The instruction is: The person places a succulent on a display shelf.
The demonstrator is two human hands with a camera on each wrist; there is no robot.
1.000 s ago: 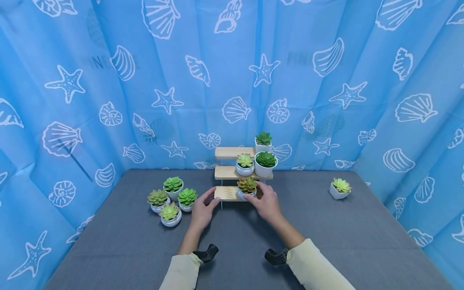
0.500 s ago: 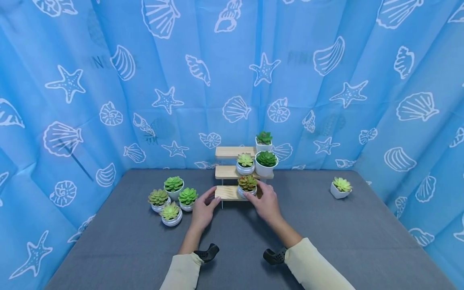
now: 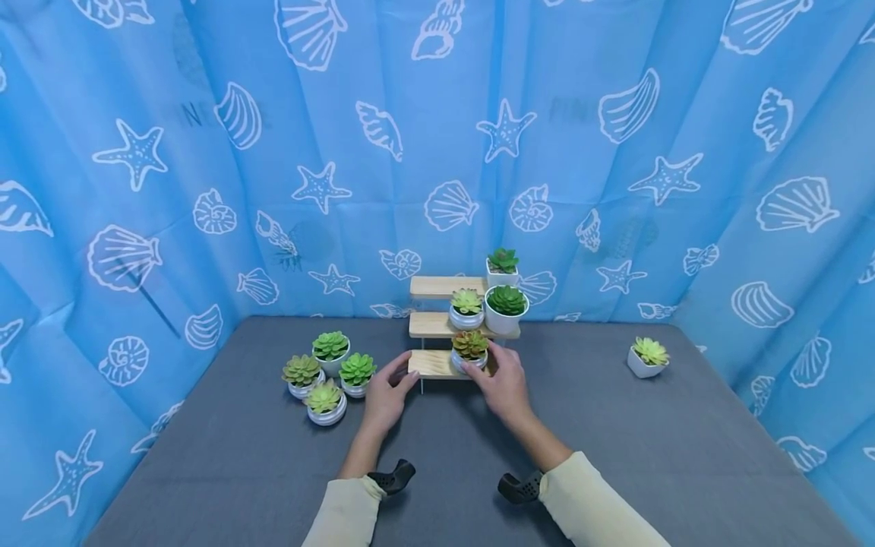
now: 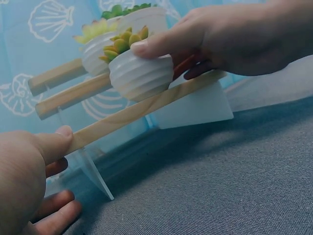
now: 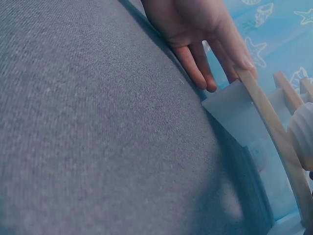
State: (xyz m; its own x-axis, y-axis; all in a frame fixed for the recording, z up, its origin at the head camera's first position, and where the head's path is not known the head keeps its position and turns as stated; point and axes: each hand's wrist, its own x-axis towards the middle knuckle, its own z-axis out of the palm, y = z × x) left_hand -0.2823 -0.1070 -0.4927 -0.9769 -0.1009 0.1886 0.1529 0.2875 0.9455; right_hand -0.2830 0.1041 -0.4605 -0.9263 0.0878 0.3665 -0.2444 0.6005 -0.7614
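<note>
A three-tier wooden display stand [image 3: 431, 364] with clear side supports stands at the back middle. My left hand [image 3: 384, 399] pinches the left end of its lowest board, thumb on top, as the left wrist view shows. On the right part of that board sits a potted succulent [image 3: 469, 346] with reddish-green leaves and a ribbed white pot [image 4: 142, 76]. My right hand [image 3: 504, 384] grips this pot from the right, thumb at its front rim. Behind it, the middle board bears a pale green succulent [image 3: 467, 302] and a dark green one [image 3: 506, 301]. Another green succulent [image 3: 503, 260] tops the stand.
Several potted succulents [image 3: 326, 400] cluster on the grey tablecloth [image 3: 437, 456] left of my left hand. One yellow-green succulent [image 3: 649, 354] in a square white pot stands far right. A blue shell-print curtain [image 3: 383, 251] hangs behind the table.
</note>
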